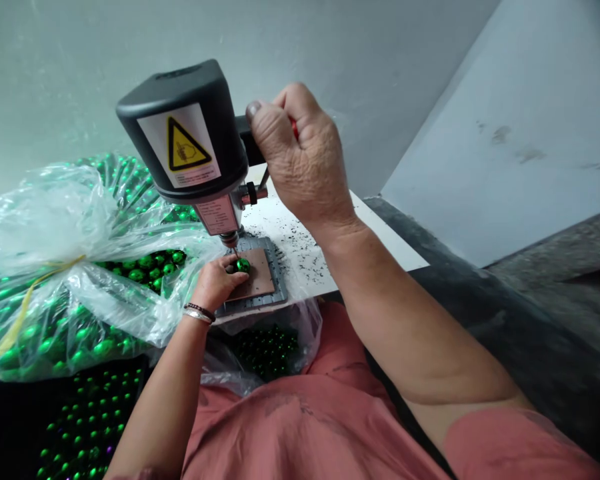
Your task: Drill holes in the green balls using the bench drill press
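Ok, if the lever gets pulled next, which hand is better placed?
The right, I'd say: the right hand is closed around the end of the lever, while the left hand is busy steadying the green ball on the brown board, below the drill head.

A red grip (pixel 295 128) is mostly hidden inside the right hand (pixel 307 157)

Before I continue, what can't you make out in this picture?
All in the head view:
- Red handle: mostly hidden by the right hand.
- Green ball: its left side is covered by the left hand.
- Pink label: print too small to read.
- Large plastic bag: cut off by the left edge.
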The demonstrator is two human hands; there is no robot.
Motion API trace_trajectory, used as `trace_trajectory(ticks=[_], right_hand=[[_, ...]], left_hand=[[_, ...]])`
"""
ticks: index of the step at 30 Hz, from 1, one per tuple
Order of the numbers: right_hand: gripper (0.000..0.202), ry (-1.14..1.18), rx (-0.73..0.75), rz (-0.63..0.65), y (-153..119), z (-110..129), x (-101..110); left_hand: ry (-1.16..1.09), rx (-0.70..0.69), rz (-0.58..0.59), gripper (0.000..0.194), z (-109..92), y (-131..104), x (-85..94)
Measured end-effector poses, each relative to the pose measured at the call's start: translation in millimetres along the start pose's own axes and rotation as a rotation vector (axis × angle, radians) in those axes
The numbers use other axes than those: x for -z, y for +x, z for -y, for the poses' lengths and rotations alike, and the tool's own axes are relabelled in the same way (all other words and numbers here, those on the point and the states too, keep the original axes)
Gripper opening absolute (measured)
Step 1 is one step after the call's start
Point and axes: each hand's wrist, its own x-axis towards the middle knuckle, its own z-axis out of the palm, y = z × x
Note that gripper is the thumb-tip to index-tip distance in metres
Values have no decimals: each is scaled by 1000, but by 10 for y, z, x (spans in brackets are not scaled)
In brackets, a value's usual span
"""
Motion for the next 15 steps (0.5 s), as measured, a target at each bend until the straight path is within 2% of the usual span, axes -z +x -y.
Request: trace_trajectory(ticks=[7,11,15], right_hand=[[25,-210,29,1,-238,44,89],[18,-348,95,-24,-411,19,118],[13,-423,207,-83,-603,-57,104]], left_hand=[[41,-23,-12,46,52,26,-46],[53,-63,-19,40,72,25,-62],[64,-46,-25,41,39,10,-50]])
